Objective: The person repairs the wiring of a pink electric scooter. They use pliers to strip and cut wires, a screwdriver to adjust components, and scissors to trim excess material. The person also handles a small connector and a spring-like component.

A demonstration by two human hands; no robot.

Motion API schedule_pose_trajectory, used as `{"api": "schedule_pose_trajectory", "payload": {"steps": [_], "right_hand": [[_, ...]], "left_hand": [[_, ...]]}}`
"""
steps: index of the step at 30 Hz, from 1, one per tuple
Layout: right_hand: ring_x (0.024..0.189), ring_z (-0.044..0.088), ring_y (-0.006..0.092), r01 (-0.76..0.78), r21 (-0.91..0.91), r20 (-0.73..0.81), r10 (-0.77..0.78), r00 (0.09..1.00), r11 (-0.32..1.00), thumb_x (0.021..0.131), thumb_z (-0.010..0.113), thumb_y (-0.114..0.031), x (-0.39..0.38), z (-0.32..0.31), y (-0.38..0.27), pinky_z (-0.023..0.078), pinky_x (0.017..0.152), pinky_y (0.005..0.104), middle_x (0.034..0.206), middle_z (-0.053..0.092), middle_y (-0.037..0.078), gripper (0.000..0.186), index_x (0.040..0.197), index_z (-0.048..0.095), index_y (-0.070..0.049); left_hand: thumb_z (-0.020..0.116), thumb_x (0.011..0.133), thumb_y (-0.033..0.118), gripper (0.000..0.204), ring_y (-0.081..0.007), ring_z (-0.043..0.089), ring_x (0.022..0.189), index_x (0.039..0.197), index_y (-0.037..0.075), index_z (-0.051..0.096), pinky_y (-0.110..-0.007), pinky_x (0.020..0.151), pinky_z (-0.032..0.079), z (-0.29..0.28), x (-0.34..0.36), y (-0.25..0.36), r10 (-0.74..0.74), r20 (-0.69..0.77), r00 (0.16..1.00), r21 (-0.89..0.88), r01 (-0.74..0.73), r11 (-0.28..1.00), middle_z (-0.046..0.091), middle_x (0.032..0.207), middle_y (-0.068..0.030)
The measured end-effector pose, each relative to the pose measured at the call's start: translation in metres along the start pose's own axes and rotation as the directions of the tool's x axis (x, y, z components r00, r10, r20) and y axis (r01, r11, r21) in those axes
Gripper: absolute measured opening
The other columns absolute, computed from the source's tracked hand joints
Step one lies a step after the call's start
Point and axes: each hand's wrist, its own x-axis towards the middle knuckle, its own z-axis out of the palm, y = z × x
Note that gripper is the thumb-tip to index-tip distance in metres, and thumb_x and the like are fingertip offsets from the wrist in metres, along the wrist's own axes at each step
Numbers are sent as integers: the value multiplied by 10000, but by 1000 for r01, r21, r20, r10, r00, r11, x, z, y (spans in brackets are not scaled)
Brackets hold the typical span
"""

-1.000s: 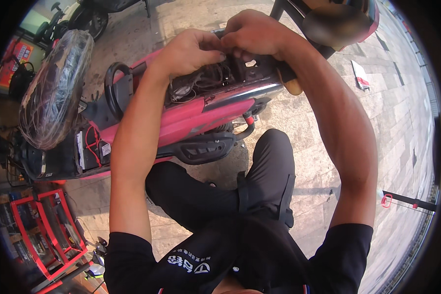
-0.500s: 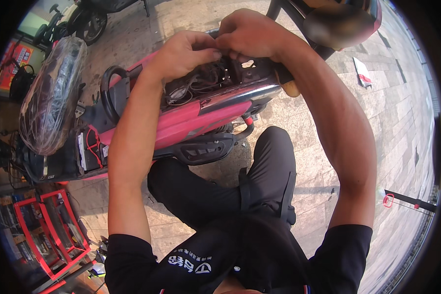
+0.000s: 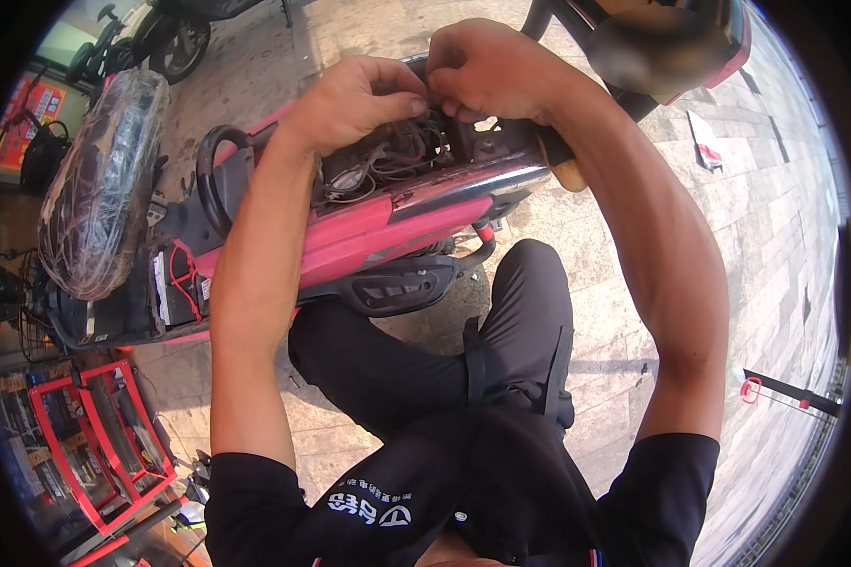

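Observation:
Both my hands are over the uncovered part of a pink electric scooter (image 3: 350,248), where wires (image 3: 369,168) and dark metal parts show. My left hand (image 3: 361,102) has its thumb and fingers drawn together in a pinch. Just beside it, my right hand (image 3: 482,74) is closed too, with its fingers curled downward. Whatever either hand grips is hidden by the fingers or too small to make out. A shiny metal-edged side panel (image 3: 473,180) runs below my right hand. The black curved grab handle (image 3: 210,180) stands left of my left forearm.
A seat wrapped in clear plastic (image 3: 99,184) lies at the scooter's left end, near red cables (image 3: 182,283). A red-framed rack (image 3: 99,444) stands at lower left. Another vehicle (image 3: 671,47), partly blurred, is at upper right. A white packet (image 3: 703,140) lies on the paving.
My right hand has shifted slightly right, and the gap between my fingertips looks a little wider. My left hand stays nearly in place, still pinched.

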Motion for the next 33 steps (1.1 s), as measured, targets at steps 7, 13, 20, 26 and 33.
{"api": "schedule_pose_trajectory", "payload": {"steps": [7,13,20,26,33], "right_hand": [[655,627,142,24,-72,0,-24,1000,997,840,566,-58,0,-1,0,523,588,274,741,646,95,129,912,628,28],[633,591,121,199,-165,7,-200,980,966,824,562,-41,-1,0,2,491,576,271,714,624,60,212,1007,670,-47],[666,642,205,246,-318,-25,-267,963,916,784,603,-62,-3,-1,7,513,617,334,750,670,129,200,956,688,-4],[675,657,212,249,-364,-4,-269,963,897,791,610,-75,3,-2,11,517,626,334,733,666,138,173,916,670,28],[650,651,166,170,-177,3,-173,985,969,833,571,-46,-1,-2,9,521,605,307,727,657,113,151,924,650,46]], "left_hand": [[721,835,91,190,-102,626,765,984,-22,685,-248,677,507,8,-1,4,8,-68,998,-1,-8,1000,688,861,-51],[725,829,90,240,-104,627,757,1030,-36,693,-249,682,507,6,2,1,12,-45,999,-17,-13,1000,697,868,-58],[733,820,98,273,-106,630,752,1045,-50,687,-248,679,507,6,6,-4,51,-48,998,6,-51,999,701,876,-63],[729,820,109,279,-110,637,766,1041,-57,689,-246,691,508,6,5,-1,4,-50,999,-13,-4,1000,703,882,-72],[710,834,97,253,-115,647,796,1039,-46,676,-245,708,505,7,5,2,3,-54,999,59,0,998,703,903,-70]]}}
